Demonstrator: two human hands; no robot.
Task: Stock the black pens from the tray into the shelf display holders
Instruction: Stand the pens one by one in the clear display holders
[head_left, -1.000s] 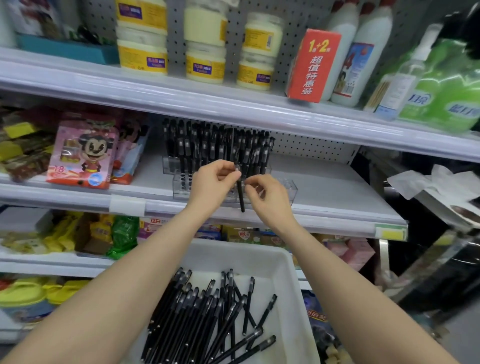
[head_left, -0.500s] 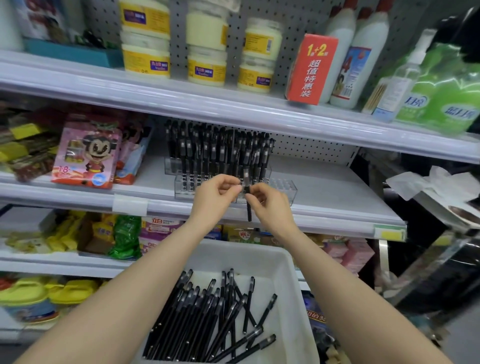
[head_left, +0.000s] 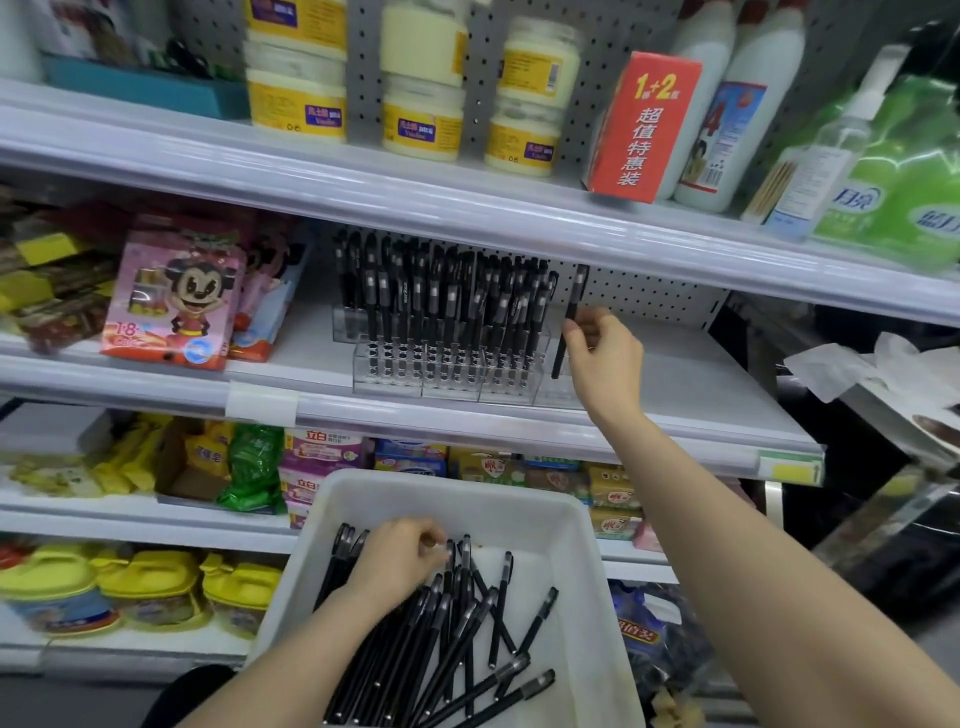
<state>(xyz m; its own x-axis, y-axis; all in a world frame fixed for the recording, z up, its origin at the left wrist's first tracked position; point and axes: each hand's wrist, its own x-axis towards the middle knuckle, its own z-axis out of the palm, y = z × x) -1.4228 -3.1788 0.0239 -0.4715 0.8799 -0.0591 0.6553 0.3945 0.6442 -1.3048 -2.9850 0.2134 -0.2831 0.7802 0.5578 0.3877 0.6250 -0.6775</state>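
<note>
One black pen (head_left: 569, 322) is pinched upright by the right hand (head_left: 605, 358) over the clear display holder (head_left: 467, 382). Loose pens (head_left: 447, 649) in the white tray (head_left: 582, 597) are touched by the left hand (head_left: 397, 564); its grip cannot be told. "1+2" is read on a red box (head_left: 641, 127).

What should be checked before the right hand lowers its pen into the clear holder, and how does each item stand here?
1. Pen gripped: ok. The right hand pinches one black pen.
2. Pen attitude: ok, roughly upright, slightly tilted.
3. Free slot: ok. The right end of the clear holder looks unfilled.
4. Tip lined up with a hole: cannot tell; the clear plastic hides it.
5. Neighbouring pens: ok. The stocked pens stand left of it, apart.
6. Next pen ready: cannot tell. The left hand rests on the pens in the white tray; its grasp is unclear.
</note>
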